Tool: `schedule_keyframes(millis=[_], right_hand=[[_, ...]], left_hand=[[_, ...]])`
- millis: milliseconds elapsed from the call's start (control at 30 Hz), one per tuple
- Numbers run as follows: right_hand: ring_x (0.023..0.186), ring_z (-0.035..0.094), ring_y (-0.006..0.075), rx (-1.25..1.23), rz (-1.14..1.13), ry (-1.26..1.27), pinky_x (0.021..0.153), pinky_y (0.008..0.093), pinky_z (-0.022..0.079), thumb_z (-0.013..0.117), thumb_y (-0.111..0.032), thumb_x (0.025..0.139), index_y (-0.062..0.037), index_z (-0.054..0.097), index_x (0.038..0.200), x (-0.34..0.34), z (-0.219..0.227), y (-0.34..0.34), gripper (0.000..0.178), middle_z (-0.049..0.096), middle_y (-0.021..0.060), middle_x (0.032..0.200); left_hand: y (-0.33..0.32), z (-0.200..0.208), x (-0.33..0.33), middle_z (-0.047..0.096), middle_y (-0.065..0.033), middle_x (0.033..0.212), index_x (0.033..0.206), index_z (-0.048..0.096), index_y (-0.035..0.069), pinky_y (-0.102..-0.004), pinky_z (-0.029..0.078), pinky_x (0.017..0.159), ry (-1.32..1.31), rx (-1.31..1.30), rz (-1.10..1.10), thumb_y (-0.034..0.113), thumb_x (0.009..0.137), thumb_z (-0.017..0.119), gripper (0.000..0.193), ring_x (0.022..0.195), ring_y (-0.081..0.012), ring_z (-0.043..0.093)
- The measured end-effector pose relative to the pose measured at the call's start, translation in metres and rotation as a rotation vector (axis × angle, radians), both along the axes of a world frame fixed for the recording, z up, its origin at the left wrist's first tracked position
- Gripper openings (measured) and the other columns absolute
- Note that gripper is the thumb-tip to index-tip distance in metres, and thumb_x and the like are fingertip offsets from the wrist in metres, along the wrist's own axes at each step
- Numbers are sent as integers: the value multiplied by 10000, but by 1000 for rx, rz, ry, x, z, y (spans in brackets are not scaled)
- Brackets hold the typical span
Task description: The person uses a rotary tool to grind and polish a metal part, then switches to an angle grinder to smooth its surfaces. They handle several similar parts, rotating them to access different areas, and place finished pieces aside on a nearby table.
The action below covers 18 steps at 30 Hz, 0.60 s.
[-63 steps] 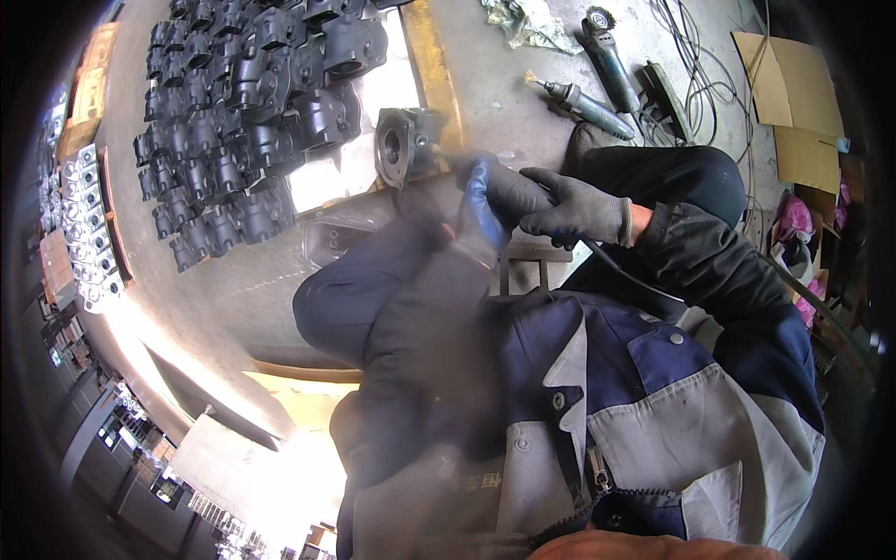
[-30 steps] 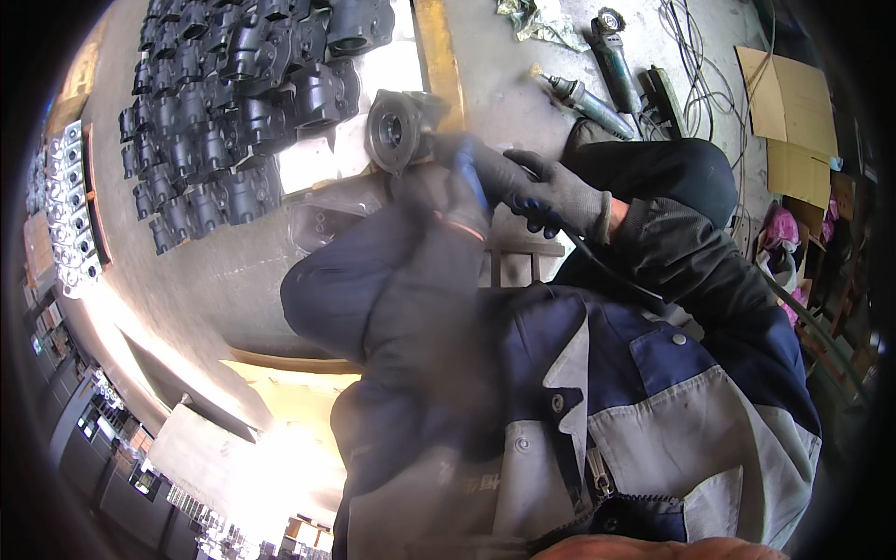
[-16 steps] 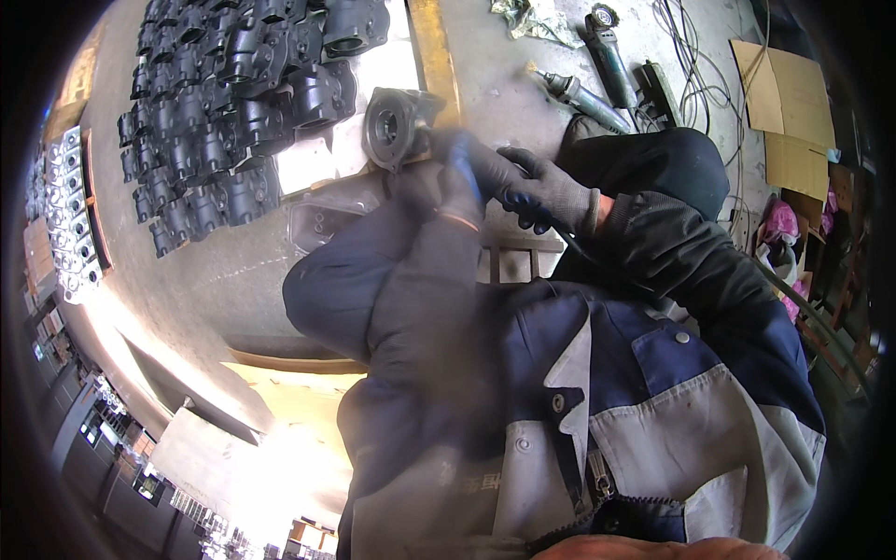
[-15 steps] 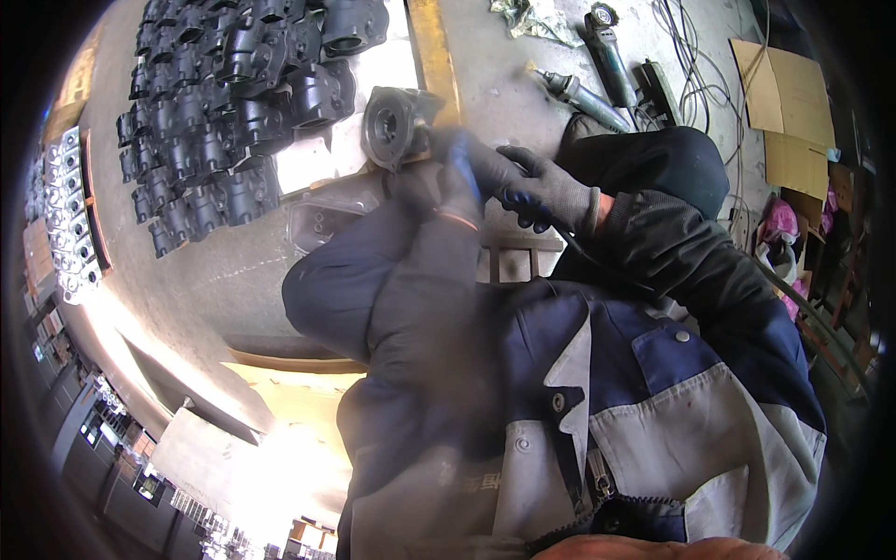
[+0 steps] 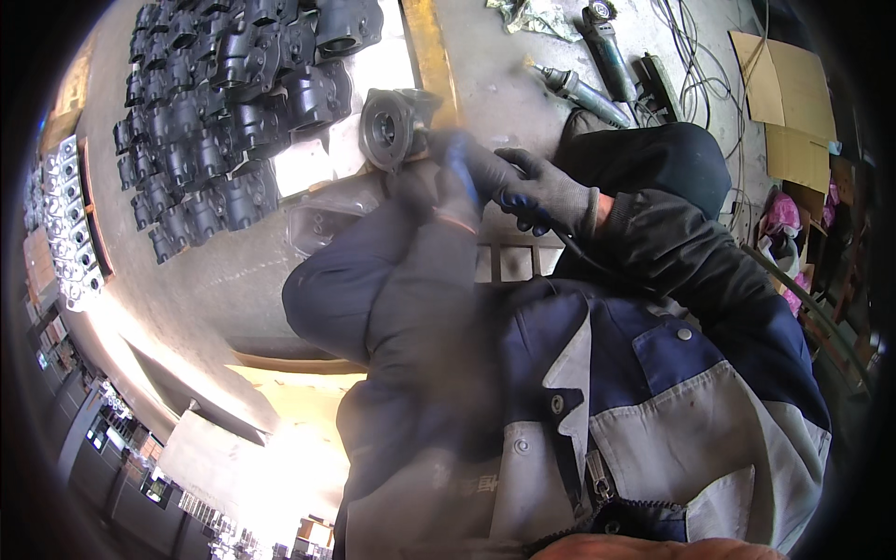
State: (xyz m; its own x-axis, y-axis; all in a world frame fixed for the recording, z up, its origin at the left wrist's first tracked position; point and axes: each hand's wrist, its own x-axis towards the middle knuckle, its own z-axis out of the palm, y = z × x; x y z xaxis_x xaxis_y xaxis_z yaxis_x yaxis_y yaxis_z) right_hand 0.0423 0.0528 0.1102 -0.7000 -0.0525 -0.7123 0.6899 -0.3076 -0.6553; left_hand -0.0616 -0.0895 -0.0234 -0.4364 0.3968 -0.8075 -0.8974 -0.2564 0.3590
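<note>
A round-flanged dark metal casting (image 5: 390,131) with a hole in its middle stands at the pallet's near edge. Just right of it, my left hand (image 5: 454,185), in a grey and blue glove and slightly blurred, is closed around the front of a dark cylindrical corded power tool (image 5: 489,172). My right hand (image 5: 558,194), gloved alike, grips the back of the same tool, and a cord runs down from it. The tool's tip is hidden by my left hand and blur, so contact with the casting cannot be made out.
Rows of black castings (image 5: 215,112) fill the pallet at the left. Beyond my right knee lie a straight grinder (image 5: 588,99), an angle grinder (image 5: 610,56) with a wire brush, and loose cables (image 5: 693,65). Cardboard (image 5: 789,89) lies at right, a clear plastic tray (image 5: 322,219) by my left knee.
The view has shifted slightly. Both hands keep their hold on the power tool beside the casting, with little visible movement.
</note>
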Motion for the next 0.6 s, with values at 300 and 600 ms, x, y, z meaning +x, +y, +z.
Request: schedule_keyframes(millis=[300,600], right_hand=[[672,657,122,-50,70,-24,541,274,554,753,-199,949,-115,334,1635,-5,16,5,808,699,61,1018],[896,704,146,70,301,322,714,283,617,749,-47,949,-93,211,1684,42,-4,18,912,682,107,1188]], left_hand=[[4,21,-1,611,-43,1210,1245,593,106,-305,492,976,-3,49,8,468,1096,553,393,1115,-167,581],[3,20,48,465,-168,1626,1593,448,21,-397,377,1236,-119,-44,-103,669,989,643,906,1455,-298,480]])
